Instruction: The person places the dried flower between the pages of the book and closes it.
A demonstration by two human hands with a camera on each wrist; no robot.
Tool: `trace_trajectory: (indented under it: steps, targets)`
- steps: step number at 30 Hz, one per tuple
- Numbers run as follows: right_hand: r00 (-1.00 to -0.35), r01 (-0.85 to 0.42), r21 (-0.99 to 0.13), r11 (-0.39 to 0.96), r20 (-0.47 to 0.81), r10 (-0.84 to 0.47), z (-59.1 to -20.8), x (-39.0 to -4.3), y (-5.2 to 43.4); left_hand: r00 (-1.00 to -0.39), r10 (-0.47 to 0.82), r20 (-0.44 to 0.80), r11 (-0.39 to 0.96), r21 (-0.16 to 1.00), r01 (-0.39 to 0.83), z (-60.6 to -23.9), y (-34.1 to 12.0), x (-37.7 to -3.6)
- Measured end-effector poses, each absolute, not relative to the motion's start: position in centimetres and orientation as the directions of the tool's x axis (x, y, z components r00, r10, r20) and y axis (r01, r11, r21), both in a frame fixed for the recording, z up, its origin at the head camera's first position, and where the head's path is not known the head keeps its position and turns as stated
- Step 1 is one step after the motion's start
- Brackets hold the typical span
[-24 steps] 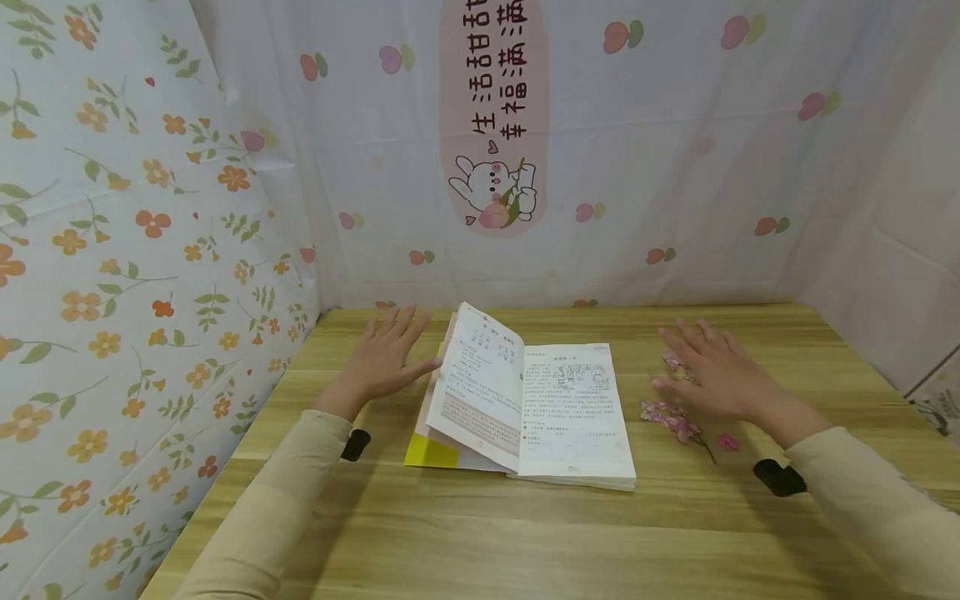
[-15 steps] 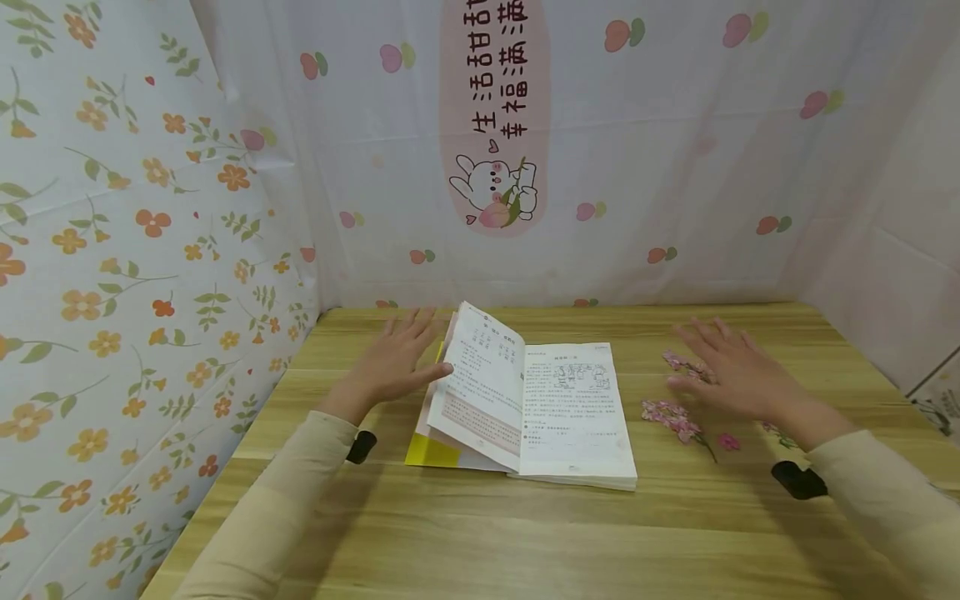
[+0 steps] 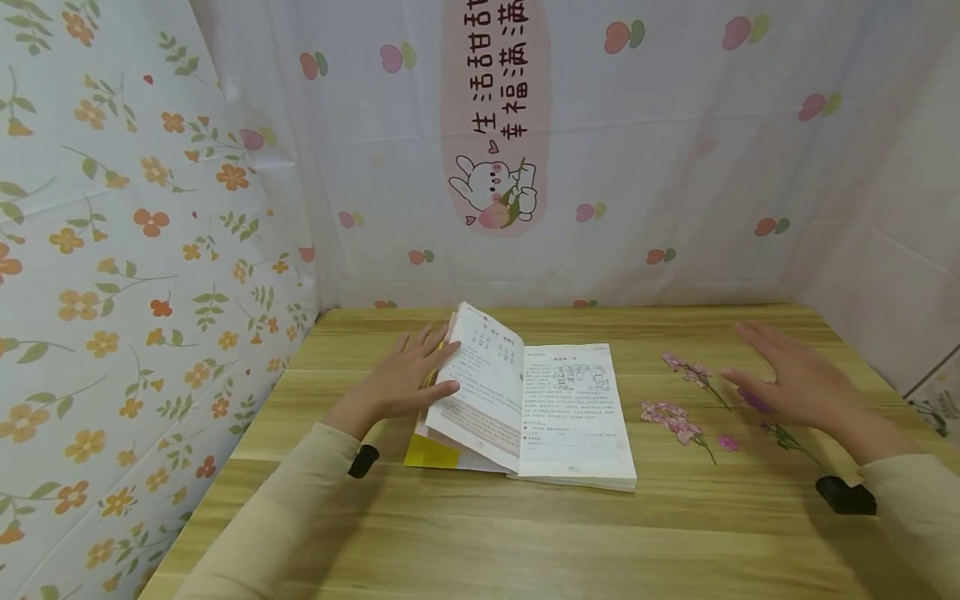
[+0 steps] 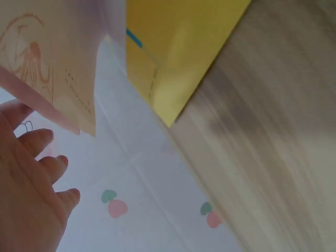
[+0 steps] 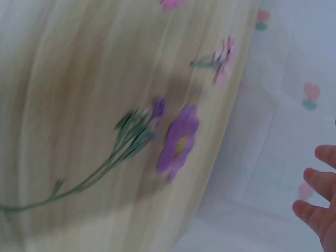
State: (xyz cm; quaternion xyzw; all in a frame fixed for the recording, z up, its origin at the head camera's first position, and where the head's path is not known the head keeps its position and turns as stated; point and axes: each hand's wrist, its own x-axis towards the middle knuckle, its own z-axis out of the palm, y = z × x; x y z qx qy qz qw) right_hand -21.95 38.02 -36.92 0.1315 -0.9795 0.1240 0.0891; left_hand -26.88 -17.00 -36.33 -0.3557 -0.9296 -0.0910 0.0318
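An open book [image 3: 525, 404] with a yellow cover is laid flat on the wood, its left pages raised; a purple flower [image 5: 178, 142] on a green stem lies to its right.

The bench [image 3: 525, 542] is light brown wood with yellow-brown stripes. The book [image 3: 570, 408] has white pages with black writing and small black drawings. Its cover [image 4: 178, 47] is bright yellow with a little blue line, and one page near it is pale pink. On the bench lie pink flower sprigs [image 3: 675, 417] and a purple flower [image 5: 178, 139] with a yellow middle and a green stem. Both sleeves [image 3: 292, 508] are cream. The left wall cloth [image 3: 112, 250] is white with orange flowers and green leaves. The back cloth [image 3: 675, 150] is white with pink and green hearts, a pink patch and a white bunny.
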Motion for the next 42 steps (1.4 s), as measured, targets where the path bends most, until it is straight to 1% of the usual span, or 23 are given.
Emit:
trace_trajectory:
  steps: [7, 12, 18, 27, 32, 36, 42]
  targets:
    - [-0.968, -0.216, -0.291, 0.932, 0.185, -0.167, -37.9, -21.7, 40.7, -0.779, 0.625, 0.054, 0.762, 0.175, 0.623, -37.0, -17.6, -26.6]
    - [-0.984, -0.157, -0.357, 0.921, 0.136, -0.116, -38.8, -21.7, 42.2, -0.791, 0.611, 0.016, 0.784, 0.128, 0.608, -37.8, -17.7, -26.5]
    - [-0.993, -0.093, -0.376, 0.922, 0.102, -0.058, -39.7, -21.8, 43.4, -0.814, 0.581, -0.014, 0.811, 0.098, 0.577, -38.9, -17.9, -26.3]
    - [-0.997, -0.024, -0.469, 0.883, 0.073, 0.012, -41.1, -22.4, 44.7, -0.848, 0.525, -0.068, 0.851, 0.031, 0.524, -41.0, -17.7, -26.0]
    - [-0.999, 0.024, -0.499, 0.866, 0.028, 0.044, -41.5, -22.5, 45.2, -0.859, 0.505, -0.079, 0.862, 0.001, 0.507, -41.6, -17.4, -25.7]
    - [-0.999, 0.043, -0.511, 0.858, -0.006, 0.046, -41.6, -22.5, 45.3, -0.871, 0.483, -0.093, 0.875, 0.008, 0.484, -42.0, -17.3, -25.8]
    - [-0.997, 0.074, -0.502, 0.861, -0.048, 0.058, -41.8, -22.6, 45.9, -0.88, 0.459, -0.123, 0.889, 0.07, 0.453, -42.0, -17.2, -25.8]
